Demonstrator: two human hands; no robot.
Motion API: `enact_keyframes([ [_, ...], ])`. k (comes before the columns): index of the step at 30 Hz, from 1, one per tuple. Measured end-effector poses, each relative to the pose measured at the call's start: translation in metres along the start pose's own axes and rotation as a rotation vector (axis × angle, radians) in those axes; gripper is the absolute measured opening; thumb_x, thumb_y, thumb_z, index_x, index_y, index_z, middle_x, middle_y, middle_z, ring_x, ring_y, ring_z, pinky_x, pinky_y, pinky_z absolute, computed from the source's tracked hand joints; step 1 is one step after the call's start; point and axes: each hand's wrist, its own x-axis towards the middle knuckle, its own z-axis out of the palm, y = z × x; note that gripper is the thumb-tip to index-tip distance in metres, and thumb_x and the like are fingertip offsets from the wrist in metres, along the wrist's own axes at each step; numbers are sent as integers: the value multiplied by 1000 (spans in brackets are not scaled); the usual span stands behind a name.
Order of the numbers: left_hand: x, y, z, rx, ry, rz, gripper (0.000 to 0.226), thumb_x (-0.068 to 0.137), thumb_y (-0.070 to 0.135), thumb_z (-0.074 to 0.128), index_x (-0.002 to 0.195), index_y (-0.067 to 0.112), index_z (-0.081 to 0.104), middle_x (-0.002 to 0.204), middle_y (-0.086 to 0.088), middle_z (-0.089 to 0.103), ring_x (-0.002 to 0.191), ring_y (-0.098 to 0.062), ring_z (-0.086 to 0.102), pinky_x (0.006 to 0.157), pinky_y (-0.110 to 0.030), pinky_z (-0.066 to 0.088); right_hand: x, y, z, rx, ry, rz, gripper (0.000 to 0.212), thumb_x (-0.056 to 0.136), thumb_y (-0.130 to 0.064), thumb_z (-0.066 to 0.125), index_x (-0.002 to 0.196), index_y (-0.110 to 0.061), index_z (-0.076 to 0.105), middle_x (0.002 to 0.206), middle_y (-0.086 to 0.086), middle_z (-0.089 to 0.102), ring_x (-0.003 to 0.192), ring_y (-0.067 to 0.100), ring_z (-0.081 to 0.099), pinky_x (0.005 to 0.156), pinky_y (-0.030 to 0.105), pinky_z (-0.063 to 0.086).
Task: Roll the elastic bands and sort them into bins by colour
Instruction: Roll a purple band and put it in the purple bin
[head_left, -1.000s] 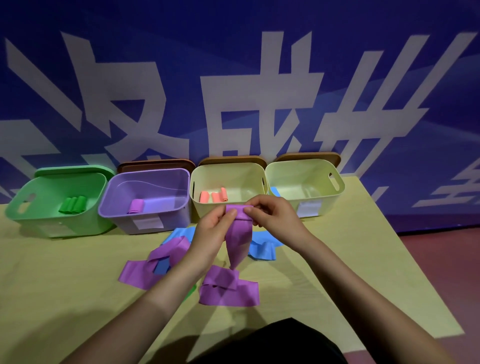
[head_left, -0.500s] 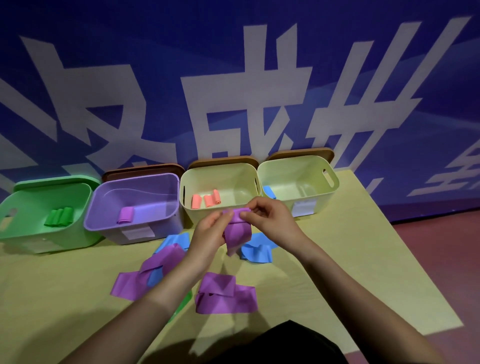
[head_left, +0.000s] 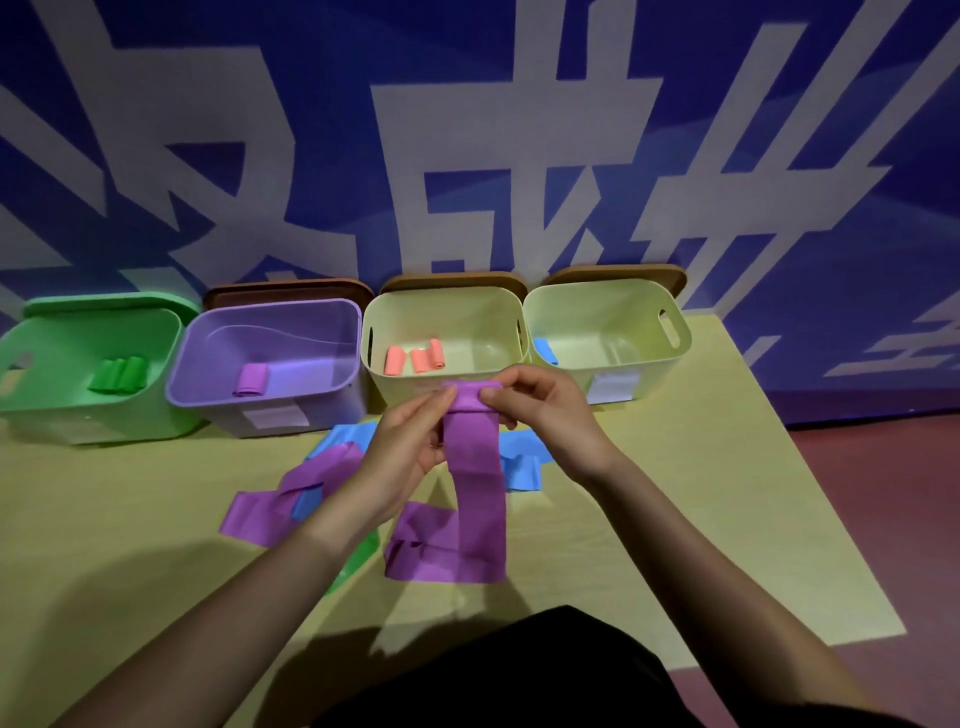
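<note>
A purple elastic band (head_left: 475, 467) hangs from my two hands above the table, its top end partly rolled. My left hand (head_left: 410, 441) pinches the roll's left side and my right hand (head_left: 540, 415) pinches its right side. The band's lower end lies folded on the table (head_left: 447, 556). Four bins stand in a row behind: a green bin (head_left: 93, 415) with green rolls, a purple bin (head_left: 208, 405) with one purple roll, a pale yellow bin (head_left: 498, 312) with pink rolls, and another pale yellow bin (head_left: 649, 306).
Another purple band (head_left: 275, 509) lies loose to the left, over blue bands (head_left: 519, 462) and a green band (head_left: 358, 561) partly hidden by my left arm. The yellow table (head_left: 675, 493) ends at the right, with red floor beyond. A blue printed wall stands behind the bins.
The hanging part of the purple band is longer now and reaches down to the folded part on the table. Both hands still pinch its rolled top.
</note>
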Motion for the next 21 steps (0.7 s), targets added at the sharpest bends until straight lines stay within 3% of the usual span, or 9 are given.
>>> enact_keyframes([
  [2,-2,-3,-2,46,-31,-53,21,96,17,47,98,8,67,82,-7,73,72,-16,68,63,-25,57,-1,2,0,-9,20,-22,13,85,3,65,76,-6,63,58,0,54,54,8,48,57,17,42],
  [5,-6,-5,-2,76,-2,-75,19,95,18,52,95,8,69,81,-9,68,73,-18,63,66,-28,55,-5,5,2,-112,21,-64,16,84,0,68,78,-15,65,67,-2,59,62,6,53,64,18,47],
  [8,-7,-2,0,80,13,-54,19,95,16,53,89,7,68,71,-4,66,64,-15,62,59,-25,53,-10,5,2,-277,28,-200,15,84,-3,70,85,-18,66,78,-2,63,70,8,57,69,20,49],
  [14,-15,2,3,-34,12,-112,20,96,9,47,92,7,67,76,-5,69,68,-12,64,61,-24,51,-14,5,-4,-849,-12,-669,11,84,-6,66,94,-6,70,82,4,62,72,13,54,67,21,45],
  [18,-24,3,3,-218,37,-194,20,95,8,45,90,6,63,69,-7,67,59,-13,64,55,-25,53,-16,6,-2,-1034,-61,-858,17,88,-12,60,96,-1,71,85,10,64,78,26,60,66,30,48],
  [21,-29,2,0,-289,34,-205,20,93,11,44,90,6,62,70,-8,68,60,-16,62,61,-29,52,-16,0,1,-1081,-123,-904,20,89,-13,58,98,-2,71,85,11,63,77,29,61,62,35,51],
])
